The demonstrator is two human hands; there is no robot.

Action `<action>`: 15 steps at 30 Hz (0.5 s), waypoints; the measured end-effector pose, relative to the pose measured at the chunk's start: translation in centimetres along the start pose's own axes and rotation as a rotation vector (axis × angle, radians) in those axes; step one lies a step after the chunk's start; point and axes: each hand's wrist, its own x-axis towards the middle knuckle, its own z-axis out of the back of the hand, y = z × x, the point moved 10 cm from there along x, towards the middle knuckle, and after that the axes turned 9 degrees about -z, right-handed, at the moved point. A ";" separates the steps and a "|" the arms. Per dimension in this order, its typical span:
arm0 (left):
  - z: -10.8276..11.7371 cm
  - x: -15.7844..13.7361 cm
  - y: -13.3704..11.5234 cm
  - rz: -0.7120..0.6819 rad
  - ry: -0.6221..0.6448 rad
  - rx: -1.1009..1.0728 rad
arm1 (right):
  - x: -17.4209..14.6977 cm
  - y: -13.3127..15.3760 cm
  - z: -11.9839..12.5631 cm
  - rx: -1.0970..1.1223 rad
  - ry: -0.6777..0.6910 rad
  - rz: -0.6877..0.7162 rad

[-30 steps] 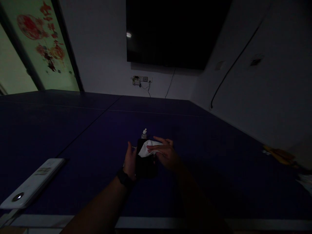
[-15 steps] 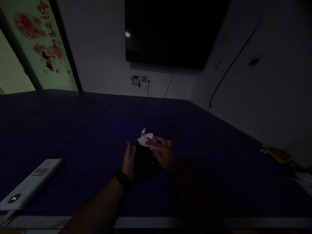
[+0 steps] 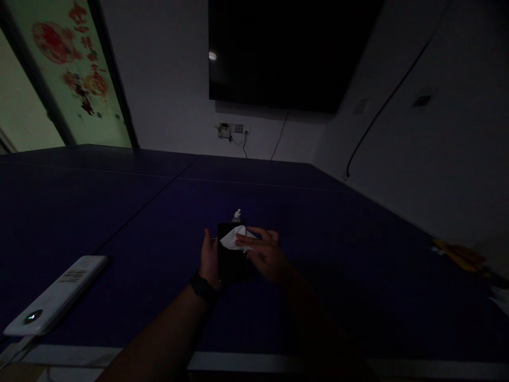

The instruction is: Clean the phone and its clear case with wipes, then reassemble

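A dark flat tablet-like device point(image 3: 233, 267) is held by its left edge in my left hand point(image 3: 209, 259), thumb up beside it and a dark watch point(image 3: 202, 287) on the wrist. My right hand point(image 3: 265, 252) presses a white cloth point(image 3: 237, 237) onto the upper part of the device's face, fingers laid over the cloth. Just beyond the device's top edge stands a small bottle point(image 3: 237, 215) with a white nozzle cap; its lower part is hidden. Dim light blurs the device's details.
The blue table point(image 3: 131, 276) has a pale front edge. A white power bank point(image 3: 55, 294) with a cable lies at the left. Yellowish items point(image 3: 461, 254) sit at the far right. A large black screen point(image 3: 290, 53) hangs on the wall beyond.
The cloth and my right fingers have moved down the device's face, uncovering its top edge. The device looks more tilted back. The whole view has shifted slightly.
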 end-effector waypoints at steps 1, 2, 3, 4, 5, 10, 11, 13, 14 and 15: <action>0.2 0.0 0.0 -0.003 -0.020 0.003 | 0.0 0.2 -0.4 0.006 0.042 0.012; 0.3 0.0 -0.1 -0.010 -0.030 0.008 | -0.1 0.2 -0.5 0.015 0.064 0.015; 0.2 0.0 -0.2 -0.018 -0.031 0.012 | 0.0 0.0 -0.4 0.020 0.063 0.004; 0.0 0.0 -0.3 -0.025 -0.023 0.014 | 0.0 -0.3 -0.1 0.016 0.042 -0.021; -0.3 -0.1 -0.3 -0.030 -0.012 0.013 | 0.1 -0.7 0.4 0.006 0.010 -0.053; -0.1 0.0 -0.3 -0.015 -0.064 0.033 | 0.1 -0.3 0.1 -0.005 0.021 -0.040; 0.2 0.0 -0.3 -0.016 -0.087 0.045 | 0.0 0.2 -0.3 0.006 0.056 -0.004; 0.4 0.2 -0.3 -0.025 -0.085 0.052 | -0.1 0.5 -0.6 0.023 0.086 0.030; 0.3 0.2 -0.4 -0.031 -0.060 0.042 | 0.0 0.4 -0.5 0.024 0.074 0.016; 0.1 0.2 -0.4 -0.034 -0.031 0.026 | 0.0 0.1 -0.3 0.018 0.051 -0.012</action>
